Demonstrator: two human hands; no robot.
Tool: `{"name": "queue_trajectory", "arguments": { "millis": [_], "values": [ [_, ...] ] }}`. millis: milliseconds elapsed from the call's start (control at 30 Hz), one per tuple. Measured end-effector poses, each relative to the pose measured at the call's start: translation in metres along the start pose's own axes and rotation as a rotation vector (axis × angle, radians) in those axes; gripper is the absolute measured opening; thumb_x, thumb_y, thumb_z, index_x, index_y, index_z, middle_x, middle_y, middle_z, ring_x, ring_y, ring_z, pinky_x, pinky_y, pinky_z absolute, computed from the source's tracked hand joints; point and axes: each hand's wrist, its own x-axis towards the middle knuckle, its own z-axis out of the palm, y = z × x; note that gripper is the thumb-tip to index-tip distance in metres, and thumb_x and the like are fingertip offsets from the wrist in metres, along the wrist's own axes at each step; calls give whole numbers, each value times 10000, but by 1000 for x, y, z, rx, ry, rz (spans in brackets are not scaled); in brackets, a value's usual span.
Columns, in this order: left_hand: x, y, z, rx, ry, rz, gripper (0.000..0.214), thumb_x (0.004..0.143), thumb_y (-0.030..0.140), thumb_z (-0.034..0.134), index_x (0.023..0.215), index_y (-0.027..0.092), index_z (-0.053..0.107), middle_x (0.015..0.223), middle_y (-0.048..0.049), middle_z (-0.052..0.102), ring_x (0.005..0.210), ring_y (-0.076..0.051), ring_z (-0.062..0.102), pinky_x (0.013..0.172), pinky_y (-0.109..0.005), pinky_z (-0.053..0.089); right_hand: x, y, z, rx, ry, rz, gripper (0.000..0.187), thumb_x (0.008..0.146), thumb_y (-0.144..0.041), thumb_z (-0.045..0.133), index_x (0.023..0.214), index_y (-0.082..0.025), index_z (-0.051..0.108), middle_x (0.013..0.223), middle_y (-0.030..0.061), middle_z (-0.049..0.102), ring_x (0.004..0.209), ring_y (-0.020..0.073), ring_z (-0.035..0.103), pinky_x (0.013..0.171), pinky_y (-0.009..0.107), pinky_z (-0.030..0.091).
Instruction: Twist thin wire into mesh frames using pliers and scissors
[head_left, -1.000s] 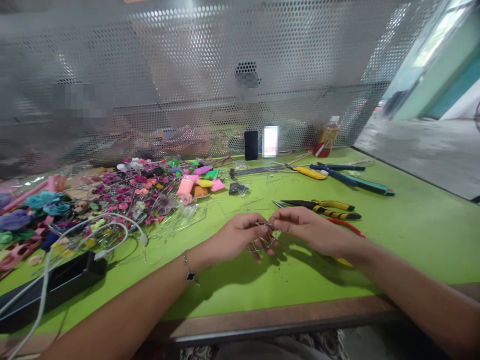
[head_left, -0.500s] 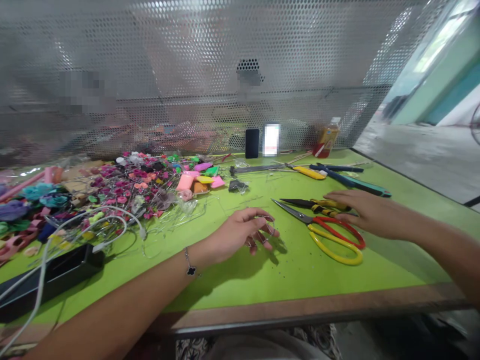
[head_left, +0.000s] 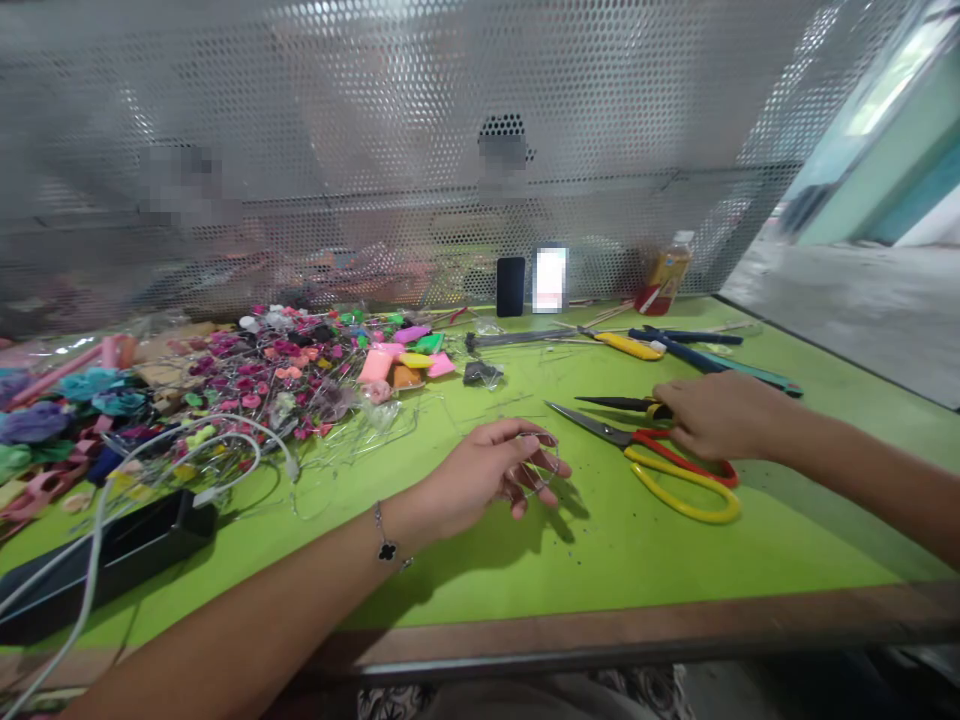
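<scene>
Only thin wire (head_left: 544, 462) in left hand (head_left: 484, 470)

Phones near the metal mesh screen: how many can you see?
2. A black phone stands at the far edge of the green table, by the perforated metal screen. A lit phone, its display blurred, stands just to its right. Others could be hidden among the clutter.

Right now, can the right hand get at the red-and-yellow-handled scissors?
Very likely yes: the right hand is right over the red-and-yellow-handled scissors, and nothing lies between them. The long-nose pliers run under the hand, but they don't seem to block the handles.
</scene>
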Motion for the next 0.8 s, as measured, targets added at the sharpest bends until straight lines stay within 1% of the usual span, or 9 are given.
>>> {"name": "queue_trajectory", "arguments": {
  "millis": [133, 200, 267, 333, 367, 433, 567, 700, 800],
  "values": [
    [1, 1, 0, -53, 52, -8, 94, 1004, 197, 591, 1034, 134, 653, 982, -133, 775, 635, -163, 752, 416, -189, 470, -5, -11, -4, -8, 85, 118, 218, 935, -179, 430, 1052, -154, 612, 971, 172, 733, 802, 296, 677, 573, 357, 333],
    [2, 2, 0, -82, 67, -17, 122, 1007, 181, 573, 1074, 128, 660, 1014, -145, 775, 654, -171, 757, 424, -197, 483, -9, -18, -7, -12, 223, 141, 252, 907, -175, 456, 1099, -148, 618, 1051, 187, 735, 932, 328, 692, 636, 375, 432],
    [3, 3, 0, -107, 66, -19, 149, 999, 158, 570, 1105, 121, 667, 1058, -161, 776, 679, -178, 763, 442, -207, 502, -12, -26, -11, -30, 432, 85, 302, 873, -150, 489, 1138, -128, 632, 1141, 209, 727, 1087, 349, 670, 800, 415, 517],
    [2, 5, 1, -129, 59, -14, 160, 986, 129, 569, 1110, 116, 669, 1099, -173, 774, 706, -187, 769, 466, -221, 530, -15, -35, -15, -66, 599, -22, 381, 834, -117, 510, 1194, -90, 636, 1195, 231, 711, 1162, 358, 639, 966, 458, 519],
    [2, 5, 1, -139, 59, -11, 163, 981, 114, 563, 1104, 115, 669, 1111, -174, 772, 716, -192, 772, 474, -229, 543, -16, -39, -17, -83, 643, -70, 410, 823, -107, 518, 1215, -70, 635, 1203, 239, 702, 1176, 364, 627, 1015, 477, 504],
    [1, 6, 3, -155, 62, -11, 170, 976, 92, 545, 1088, 114, 671, 1116, -172, 770, 725, -197, 776, 484, -241, 563, -18, -47, -22, -113, 676, -114, 414, 818, -98, 529, 1212, -47, 647, 1181, 246, 688, 1176, 383, 614, 1033, 500, 495],
    [1, 7, 4, -164, 58, -15, 178, 968, 90, 556, 1089, 113, 685, 1117, -170, 773, 722, -194, 776, 481, -241, 570, -22, -56, -32, -196, 673, -71, 337, 891, -122, 533, 1186, -31, 669, 1142, 260, 676, 1146, 416, 607, 973, 514, 507],
    [1, 6, 5, -144, 86, -10, 173, 945, 77, 580, 1071, 105, 696, 1140, -182, 775, 705, -182, 770, 459, -214, 531, -27, -60, -42, -327, 648, -29, 260, 954, -119, 497, 1123, -98, 694, 1102, 233, 689, 1052, 394, 614, 878, 475, 505],
    [2, 5, 5, -119, 115, -6, 165, 942, 84, 587, 1062, 93, 700, 1149, -202, 772, 675, -175, 759, 438, -209, 499, -30, -65, -48, -430, 631, 5, 278, 976, -76, 437, 1045, -147, 697, 1075, 207, 697, 986, 363, 603, 796, 427, 470]
  ]
}}
